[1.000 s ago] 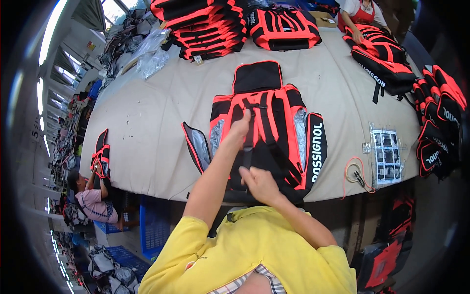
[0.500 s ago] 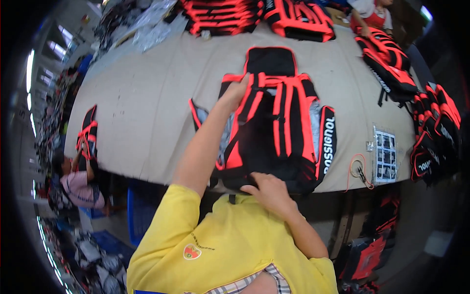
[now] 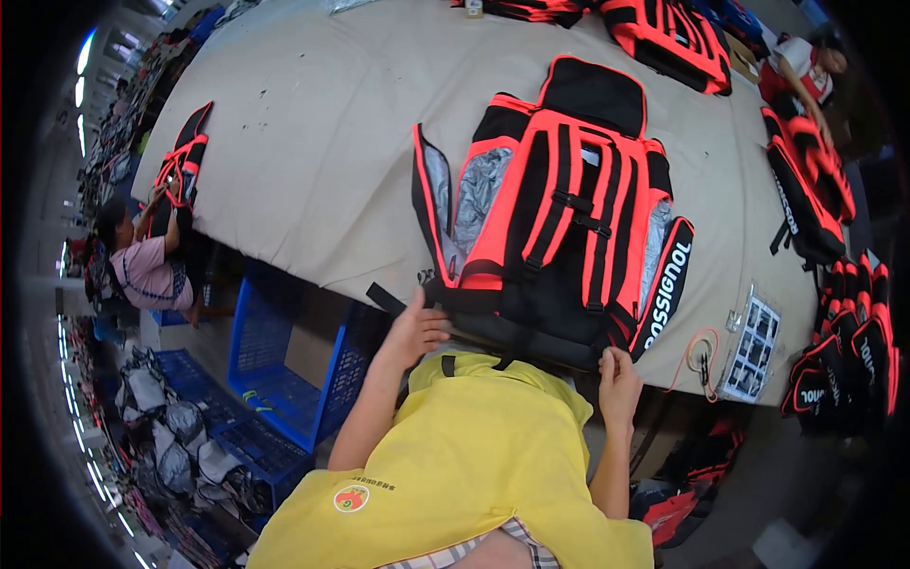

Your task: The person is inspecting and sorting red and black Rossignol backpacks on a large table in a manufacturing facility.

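A black and neon-red backpack lies on the table before me, with its straps facing up. Its top flap is spread away from me. Both side pockets hang open and show a silver lining. At the bag's lower left corner is my left hand, thumb raised and fingers apart, beside a short black strap. My right hand pinches the bag's lower right corner at the table's near edge.
Blue plastic crates stand below the table on the left. A person in pink handles a similar bag at far left; another person works at far right. More bags lie at the back. A picture sheet lies on the right.
My left hand has come down from the bag's upper left to its lower left corner. My right hand has moved from the bottom edge to the right corner. The left side panel stands wider.
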### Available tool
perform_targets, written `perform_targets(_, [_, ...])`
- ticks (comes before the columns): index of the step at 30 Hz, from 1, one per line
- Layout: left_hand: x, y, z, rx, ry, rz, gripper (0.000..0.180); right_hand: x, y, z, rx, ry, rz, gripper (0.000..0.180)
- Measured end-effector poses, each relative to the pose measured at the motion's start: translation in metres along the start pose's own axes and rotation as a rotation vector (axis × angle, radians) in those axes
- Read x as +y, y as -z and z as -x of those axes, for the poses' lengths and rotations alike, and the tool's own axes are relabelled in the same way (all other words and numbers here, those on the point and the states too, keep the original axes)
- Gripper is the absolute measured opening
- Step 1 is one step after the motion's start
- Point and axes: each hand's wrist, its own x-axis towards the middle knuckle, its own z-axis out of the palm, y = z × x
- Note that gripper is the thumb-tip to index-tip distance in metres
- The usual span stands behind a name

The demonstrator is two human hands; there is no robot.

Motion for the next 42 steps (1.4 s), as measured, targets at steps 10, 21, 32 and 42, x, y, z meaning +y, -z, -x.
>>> perform_targets(10, [0.054,-0.025,0.002,-0.164,-0.847,0.882,0.036,-0.023,-0.022,-0.039,-0.241,0.397,0.318,0.025])
perform_targets(21, [0.023,-0.134,0.077,-0.145,-1.474,-0.453,0.065,-0.13,-0.015,-0.004,-0.719,0.171,-0.993,0.055])
perform_targets(32, [-0.002,-0.167,0.067,-0.622,-0.428,0.492,0.046,-0.061,0.025,0.014,-0.259,-0.188,-1.08,0.021])
perform_targets(42, [-0.001,-0.159,0.054,-0.332,-0.613,0.219,0.03,0.004,0.051,0.022,-0.297,-0.297,-1.135,0.027])
